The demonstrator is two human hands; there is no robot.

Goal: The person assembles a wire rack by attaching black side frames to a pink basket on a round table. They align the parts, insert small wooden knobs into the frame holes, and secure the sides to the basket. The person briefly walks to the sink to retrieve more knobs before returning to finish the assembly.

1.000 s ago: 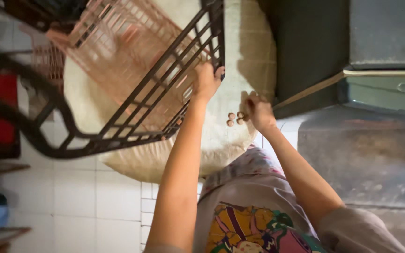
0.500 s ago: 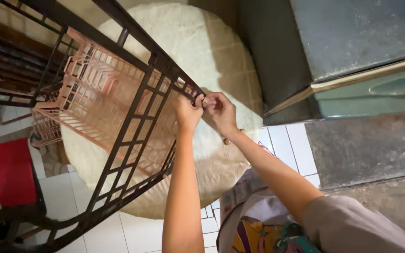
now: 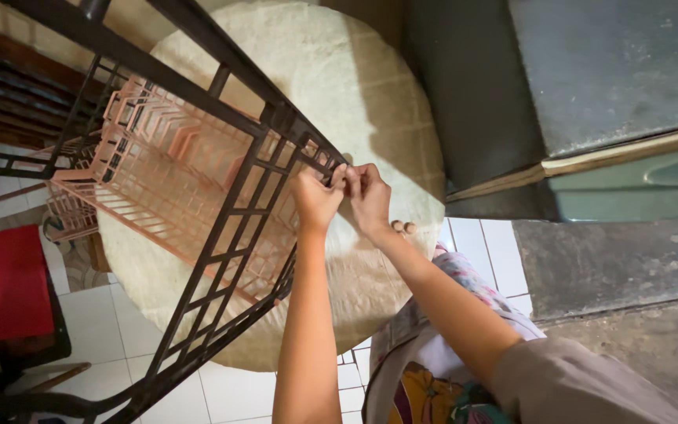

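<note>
Both hands now meet at the corner of the black metal lattice rack frame (image 3: 221,228), where a second ago they were apart, the right one away from the bars. The left hand (image 3: 317,200) pinches the frame's end bar; the right hand (image 3: 369,196) closes its fingertips on the same spot, on something too small to make out. The pink plastic wire basket (image 3: 166,188) sits inside the frame, above the round pale woven mat (image 3: 370,102) on the white tile floor (image 3: 96,314).

A white tiled floor (image 3: 103,314) fills the lower left of the frame. A round beige rug (image 3: 355,102) lies on it at centre, and a red mat (image 3: 13,283) lies at far left.
</note>
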